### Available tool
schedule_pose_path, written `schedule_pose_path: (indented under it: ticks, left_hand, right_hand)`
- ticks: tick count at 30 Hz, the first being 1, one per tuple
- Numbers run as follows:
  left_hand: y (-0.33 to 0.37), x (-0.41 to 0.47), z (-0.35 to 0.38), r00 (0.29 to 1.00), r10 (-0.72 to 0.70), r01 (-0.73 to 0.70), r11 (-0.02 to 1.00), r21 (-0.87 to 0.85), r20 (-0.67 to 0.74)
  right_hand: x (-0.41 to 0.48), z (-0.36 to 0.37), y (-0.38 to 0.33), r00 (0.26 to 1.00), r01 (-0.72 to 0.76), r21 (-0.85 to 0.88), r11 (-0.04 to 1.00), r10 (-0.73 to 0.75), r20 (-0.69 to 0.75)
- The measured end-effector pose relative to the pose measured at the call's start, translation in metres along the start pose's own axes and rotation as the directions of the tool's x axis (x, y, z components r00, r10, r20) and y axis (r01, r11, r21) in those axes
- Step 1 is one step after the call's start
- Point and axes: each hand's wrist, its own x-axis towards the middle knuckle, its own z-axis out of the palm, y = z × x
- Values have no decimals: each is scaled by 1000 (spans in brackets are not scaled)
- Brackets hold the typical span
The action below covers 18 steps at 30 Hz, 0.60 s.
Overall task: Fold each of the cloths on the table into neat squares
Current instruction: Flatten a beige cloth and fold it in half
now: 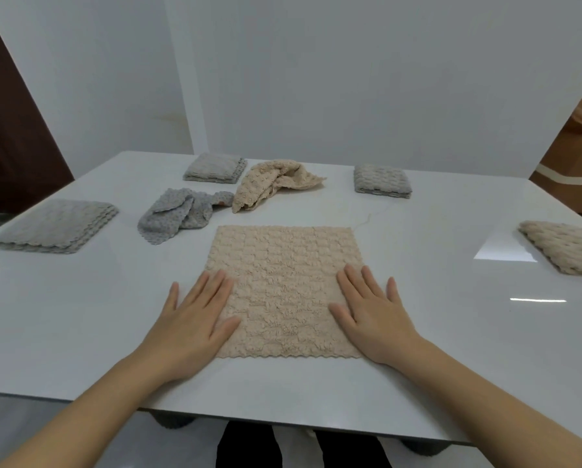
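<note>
A beige fluffy cloth [282, 282] lies spread flat and square on the white table [434, 298] in front of me. My left hand [195, 315] rests flat, fingers apart, on its near left edge. My right hand [374, 315] lies flat the same way on its near right edge. Neither hand grips anything. Behind the flat cloth a grey cloth [178, 216] and a second beige cloth [272, 184] lie crumpled.
Folded cloths sit around the table: a large grey one [56, 226] at the left, a grey one [215, 167] at the back, a grey one [382, 180] at the back right, a beige one [566, 246] at the right edge. A cardboard box [576, 157] stands beyond the table.
</note>
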Motion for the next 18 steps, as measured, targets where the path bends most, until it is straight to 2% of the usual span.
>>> schedule_pose_path:
  ticks: [3, 5, 8, 10, 12, 15, 18]
  left_hand:
    - [-11, -8, -4, 999, -38, 37, 999, 25, 11]
    - [-12, -13, -7, 995, -22, 23, 1000, 3, -97]
    - [-2, -21, -13, 936, 121, -159, 983, -91, -329]
    - [10, -22, -15, 895, 260, -308, 948, -81, -362]
    - [21, -20, -15, 867, 364, -395, 918, -26, -340]
    - [28, -14, -12, 854, 383, -401, 916, 25, -352]
    - [33, -10, -13, 877, 295, -328, 944, -26, -380]
  right_hand:
    - [-10, -5, 12, 999, -43, -77, 996, 41, -33]
    - [-15, -10, 14, 996, -51, -108, 993, 43, -79]
    - [-22, -20, 1, 994, 12, -27, 1000, -14, -108]
    - [-26, -24, -16, 984, 136, 29, 990, -132, -122]
    - [-27, -25, -33, 962, 251, 70, 966, -241, -126]
    - [-27, -21, -52, 939, 337, 89, 937, -327, -110]
    - [-22, -9, -61, 928, 338, 64, 939, -321, -191]
